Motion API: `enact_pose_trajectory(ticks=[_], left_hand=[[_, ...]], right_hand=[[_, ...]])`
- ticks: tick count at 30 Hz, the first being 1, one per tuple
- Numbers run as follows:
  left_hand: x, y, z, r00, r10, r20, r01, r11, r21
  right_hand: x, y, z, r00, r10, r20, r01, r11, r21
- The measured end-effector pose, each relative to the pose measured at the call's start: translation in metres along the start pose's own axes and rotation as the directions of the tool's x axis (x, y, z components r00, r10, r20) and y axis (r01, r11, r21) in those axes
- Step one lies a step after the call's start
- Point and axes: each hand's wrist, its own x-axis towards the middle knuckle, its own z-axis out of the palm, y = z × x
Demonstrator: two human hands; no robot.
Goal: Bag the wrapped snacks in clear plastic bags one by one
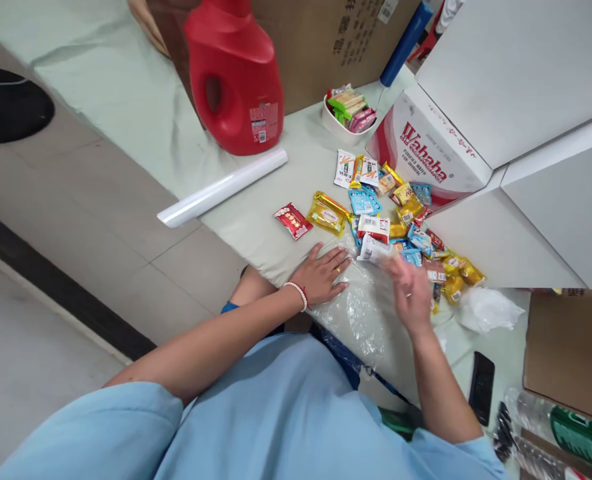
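Observation:
My left hand [322, 273] lies flat on the pale tabletop with its fingers stretched out, at the edge of a sheet of clear plastic film [361, 303]. Just beyond it are a red snack packet [293, 221] and a gold-wrapped packet [329, 215]. My right hand [412, 297] is at the near side of the snack pile, its fingers smeared by motion. By its fingertips is a white packet with a barcode [373, 249]; whether the hand grips it cannot be made out. Blue, gold and red packets [416, 237] are heaped beyond.
A white bowl of snacks [343, 133] stands at the back near a Wahaha carton [426, 150]. A red detergent jug [266, 73] and a white tube [223, 189] are at the left. Crumpled white plastic [489, 309], a phone [482, 388] and bottles [569, 427] are at the right.

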Motion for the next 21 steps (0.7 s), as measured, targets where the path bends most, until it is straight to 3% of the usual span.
enact_pose_trajectory(ticks=[2,5,9,16,21], left_hand=[[0.000,0.000,-0.001,1.000,-0.001,-0.009,0.001,1.000,0.007],[0.001,0.001,-0.003,1.000,0.002,-0.010,-0.002,1.000,0.027],[0.001,0.001,-0.003,1.000,0.006,-0.010,-0.006,0.999,0.037],[0.000,0.001,0.000,1.000,0.000,-0.031,0.001,0.999,0.045],[0.000,0.001,0.002,0.999,-0.002,-0.041,0.004,0.999,0.047]], right_hand=[[-0.029,-0.001,0.019,0.957,-0.244,0.157,0.264,0.956,-0.126],[-0.051,-0.001,0.030,0.871,-0.373,0.320,0.444,0.877,-0.186],[-0.054,-0.009,0.027,0.874,-0.405,0.269,0.459,0.870,-0.180],[-0.036,-0.027,0.046,0.895,-0.372,0.245,0.425,0.879,-0.218],[-0.034,-0.025,0.037,0.899,-0.376,0.224,0.410,0.902,-0.133]])
